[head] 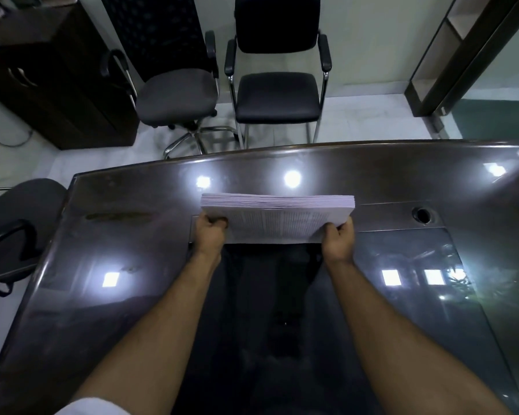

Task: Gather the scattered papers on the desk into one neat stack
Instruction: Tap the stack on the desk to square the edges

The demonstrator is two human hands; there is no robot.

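Note:
A thick stack of white printed papers [277,218] is held over the middle of the dark glossy desk [108,265], tilted so its far edge is raised and the sheet edges show. My left hand [211,235] grips the stack's left near corner. My right hand [339,239] grips the right near corner. The stack's near edge lies low, close to the desk surface. No loose sheets show elsewhere on the desk.
A round cable hole [421,215] sits in the desk to the right of the stack. Two black chairs [277,97] [177,97] stand beyond the far edge, another chair [15,229] is at the left, and a dark cabinet [51,76] stands at the back left.

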